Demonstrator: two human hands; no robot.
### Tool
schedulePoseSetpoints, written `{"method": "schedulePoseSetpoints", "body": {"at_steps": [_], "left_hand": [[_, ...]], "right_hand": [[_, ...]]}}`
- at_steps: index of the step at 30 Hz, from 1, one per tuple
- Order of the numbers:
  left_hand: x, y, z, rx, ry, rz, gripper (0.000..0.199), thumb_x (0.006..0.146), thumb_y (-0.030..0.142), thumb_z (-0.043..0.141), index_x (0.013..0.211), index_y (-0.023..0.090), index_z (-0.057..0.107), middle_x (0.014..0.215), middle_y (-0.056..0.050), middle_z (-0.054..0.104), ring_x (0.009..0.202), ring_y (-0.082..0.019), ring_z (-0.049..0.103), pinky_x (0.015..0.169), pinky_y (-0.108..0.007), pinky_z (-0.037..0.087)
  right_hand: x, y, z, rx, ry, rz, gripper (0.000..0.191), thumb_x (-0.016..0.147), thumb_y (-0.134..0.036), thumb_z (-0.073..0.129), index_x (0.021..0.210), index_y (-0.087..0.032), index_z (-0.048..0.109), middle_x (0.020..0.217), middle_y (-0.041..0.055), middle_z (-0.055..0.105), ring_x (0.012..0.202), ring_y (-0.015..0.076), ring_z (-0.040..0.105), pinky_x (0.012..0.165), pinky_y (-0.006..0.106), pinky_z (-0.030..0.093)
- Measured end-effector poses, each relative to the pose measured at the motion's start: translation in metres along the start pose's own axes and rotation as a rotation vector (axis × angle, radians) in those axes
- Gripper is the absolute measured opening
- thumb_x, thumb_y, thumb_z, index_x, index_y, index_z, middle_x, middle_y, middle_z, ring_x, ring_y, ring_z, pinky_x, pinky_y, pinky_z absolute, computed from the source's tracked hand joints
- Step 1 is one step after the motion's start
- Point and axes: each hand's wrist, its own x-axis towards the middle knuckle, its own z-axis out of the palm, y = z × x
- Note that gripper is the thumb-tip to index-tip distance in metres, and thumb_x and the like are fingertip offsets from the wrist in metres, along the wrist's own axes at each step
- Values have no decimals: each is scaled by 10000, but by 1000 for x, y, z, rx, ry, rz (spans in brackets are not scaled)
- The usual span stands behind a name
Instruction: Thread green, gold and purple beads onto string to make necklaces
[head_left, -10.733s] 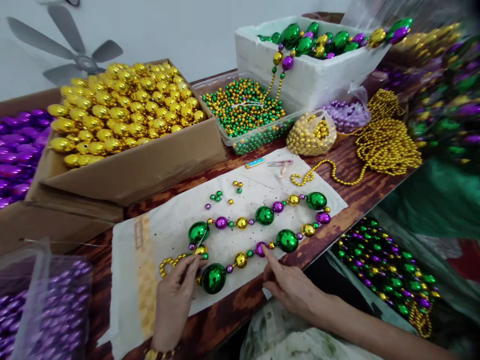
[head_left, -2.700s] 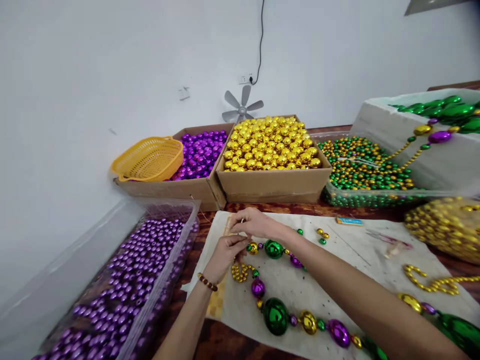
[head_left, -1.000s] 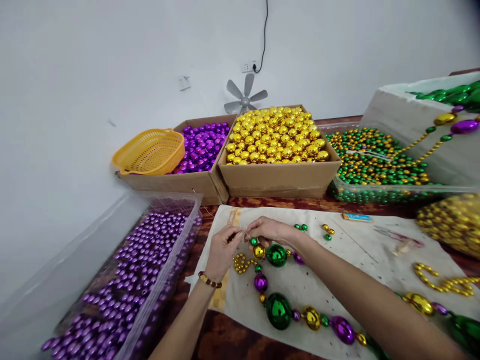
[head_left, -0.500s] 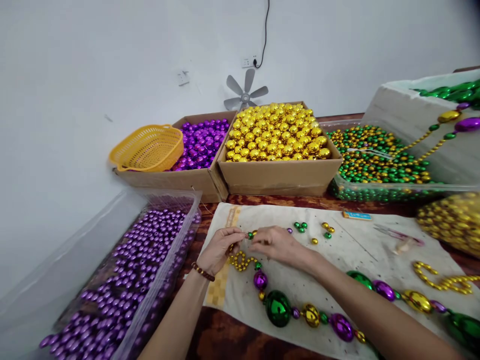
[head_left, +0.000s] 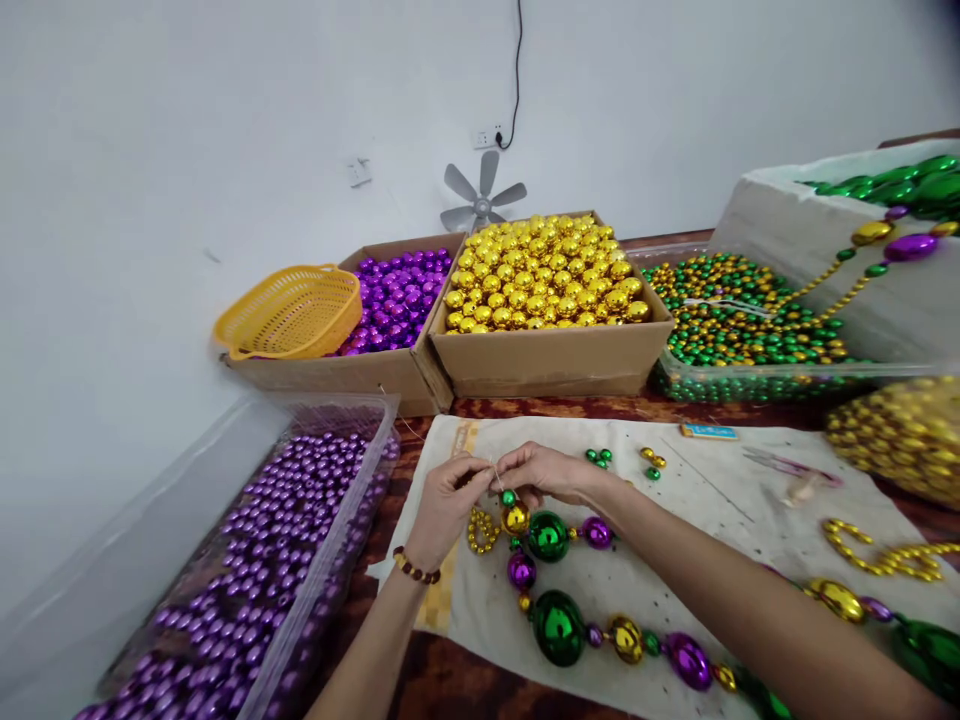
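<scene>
Above the white cloth [head_left: 480, 655], my left hand [head_left: 452, 497] pinches a thin pale string [head_left: 498, 478] between thumb and fingertips. My right hand [head_left: 546, 472] meets it from the other side, its fingers closed at the same string. Just below the fingertips sits a small green bead [head_left: 508, 497], followed by a gold ball [head_left: 516, 518], a big green ball [head_left: 548, 536] and a purple ball [head_left: 598, 532]. Close under them, a strand with a large green ball [head_left: 559, 628] runs to the right, partly covered by my right forearm. Small gold beads [head_left: 482, 531] lie beside my left hand.
Purple beads fill a clear tub [head_left: 375, 470] at left. Behind stand cardboard boxes [head_left: 547, 362] of gold and purple balls, with a yellow basket [head_left: 292, 315] on one. Scissors [head_left: 795, 466], a blue packet [head_left: 709, 431] and loose green beads [head_left: 598, 458] lie on the cloth.
My hands have come together at the string. Gold, green and purple balls now show below my right hand, where bare cloth was before. The view has shifted slightly.
</scene>
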Motion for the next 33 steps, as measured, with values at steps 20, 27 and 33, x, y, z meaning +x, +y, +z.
{"method": "schedulePoseSetpoints", "body": {"at_steps": [20, 27, 33], "left_hand": [[16, -24, -5, -429, 155, -155, 279, 820, 316, 601, 1044, 163, 668, 552, 47, 470, 548, -86, 437, 595, -225, 390], [8, -11, 4, 492, -242, 37, 206, 859, 247, 490, 833, 194, 687, 845, -55, 619, 842, -198, 572, 791, -325, 410], [10, 0, 2, 432, -239, 78, 205, 878, 278, 495, 763, 186, 639, 902, -60, 538, 876, -194, 536, 807, -325, 409]], "right_hand": [[-49, 5, -2, -1022, 506, -63, 166, 828, -116, 445, 789, -191, 588, 792, 53, 661, 716, 184, 588, 576, 258, 276], [-44, -9, 1, -1265, 452, -62, 238, 809, -80, 412, 932, -185, 586, 914, 83, 681, 739, 223, 622, 575, 269, 264], [-49, -6, -4, -1312, 444, -41, 206, 797, -80, 435, 887, -189, 586, 874, 63, 696, 727, 209, 629, 561, 269, 229]]}}
